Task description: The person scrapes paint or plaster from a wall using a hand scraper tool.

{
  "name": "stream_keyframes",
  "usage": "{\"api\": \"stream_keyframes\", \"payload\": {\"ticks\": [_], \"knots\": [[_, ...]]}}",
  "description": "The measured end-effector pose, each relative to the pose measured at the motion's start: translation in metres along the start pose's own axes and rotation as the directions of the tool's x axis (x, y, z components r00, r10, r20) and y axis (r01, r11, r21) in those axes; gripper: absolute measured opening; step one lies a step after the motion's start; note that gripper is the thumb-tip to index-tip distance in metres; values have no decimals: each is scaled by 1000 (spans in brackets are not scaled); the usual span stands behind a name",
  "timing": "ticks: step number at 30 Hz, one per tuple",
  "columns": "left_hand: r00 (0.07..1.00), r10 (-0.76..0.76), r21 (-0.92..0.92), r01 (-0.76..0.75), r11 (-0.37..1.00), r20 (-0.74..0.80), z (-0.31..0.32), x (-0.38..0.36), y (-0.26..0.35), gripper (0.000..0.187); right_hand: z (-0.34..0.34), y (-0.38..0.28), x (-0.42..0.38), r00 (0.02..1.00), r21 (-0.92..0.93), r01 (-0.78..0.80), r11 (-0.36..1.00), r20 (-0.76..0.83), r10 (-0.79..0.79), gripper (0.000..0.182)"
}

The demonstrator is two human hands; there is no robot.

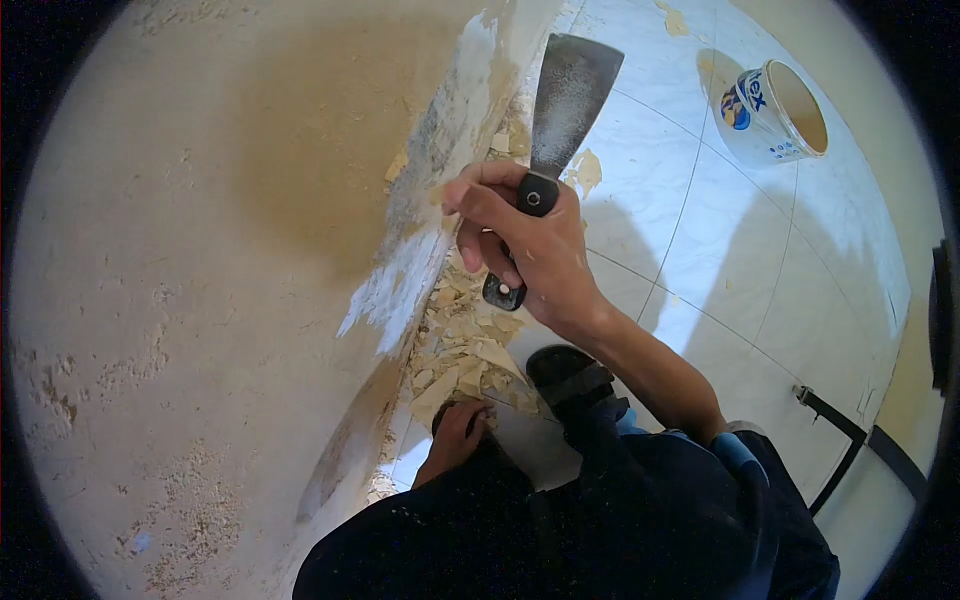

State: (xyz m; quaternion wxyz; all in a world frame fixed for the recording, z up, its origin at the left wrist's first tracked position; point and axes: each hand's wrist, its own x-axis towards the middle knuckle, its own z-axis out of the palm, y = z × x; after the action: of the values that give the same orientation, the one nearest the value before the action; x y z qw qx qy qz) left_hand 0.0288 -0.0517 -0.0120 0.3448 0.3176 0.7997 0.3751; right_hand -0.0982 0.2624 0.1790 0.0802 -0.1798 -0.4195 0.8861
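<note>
My right hand (pixel 545 245) is wrapped loosely round the black handle of a putty knife (pixel 575 100), its wide metal blade pointing up and away from me. A small pale bit shows at the fingertips, close to the wall. The wall (pixel 330 130) beside it has a scraped strip (pixel 430 190), white and grey, along its lower edge. Low in the view, my left hand (pixel 455 435) is beside a dark sandal and the paint flakes (pixel 465 370). Its fingers are bent and partly hidden, so I cannot see whether they hold anything.
A white plastic bucket (pixel 775 115) stands on the tiled floor (pixel 650 180) at the upper right. Loose flakes lie along the foot of the wall. My sandalled foot (pixel 570 375) is near them. A black metal bar (pixel 835 420) is at the lower right.
</note>
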Motion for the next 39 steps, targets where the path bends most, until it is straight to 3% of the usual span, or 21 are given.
{"api": "stream_keyframes", "payload": {"ticks": [2, 3, 6, 11, 13, 19, 20, 23, 25, 28, 34, 39], "knots": [[999, 4, 23, -4, 1000, 38, -4, 3, 2, 23, 0, 0, 5, 995, -164, 45, 985, -77, -58, 29], [999, 8, 24, -9, 1000, 44, -3, 4, -2, 23, 2, -3, 7, 999, -139, 7, 990, -32, -11, 37], [997, 27, 2, -27, 1000, 66, -3, 5, -5, 23, 8, 3, 19, 997, -17, -59, 998, 39, 60, 39], [1000, 21, 14, -22, 1000, 14, -4, 2, 1, 22, 18, 4, 31, 994, 35, -94, 995, 49, 93, 32], [1000, 13, 20, -14, 1000, 13, -2, 1, 2, 22, 19, 5, 35, 997, 140, -83, 987, 5, 83, 16], [1000, 10, 2, -10, 1000, 20, -8, 5, 9, 22, 15, -21, 29, 995, 151, -103, 983, 29, 100, 20], [1000, 16, 4, -16, 1000, 11, -9, 4, 12, 22, 11, -35, 26, 1000, 164, -15, 986, -15, 17, 20], [1000, -6, 29, 6, 1000, -9, -6, 3, 15, 21, -10, -55, 32, 998, 198, 45, 979, 42, -54, 22], [999, 34, 38, -34, 999, -12, -2, 3, 4, 20, -12, -46, 26, 999, -1, 16, 1000, -36, -16, 24], [997, 76, 56, -76, 996, -11, 2, 5, -1, 20, -7, -14, 30, 983, -289, 143, 946, -67, -169, 20], [1000, 20, 47, -20, 999, 5, -4, 4, 6, 18, 8, -1, 34, 998, -13, -59, 998, -2, 59, 30], [999, 23, 81, -21, 997, -22, 0, 3, 7, 17, 3, 8, 44, 998, 35, -53, 998, 18, 52, 30]]}}
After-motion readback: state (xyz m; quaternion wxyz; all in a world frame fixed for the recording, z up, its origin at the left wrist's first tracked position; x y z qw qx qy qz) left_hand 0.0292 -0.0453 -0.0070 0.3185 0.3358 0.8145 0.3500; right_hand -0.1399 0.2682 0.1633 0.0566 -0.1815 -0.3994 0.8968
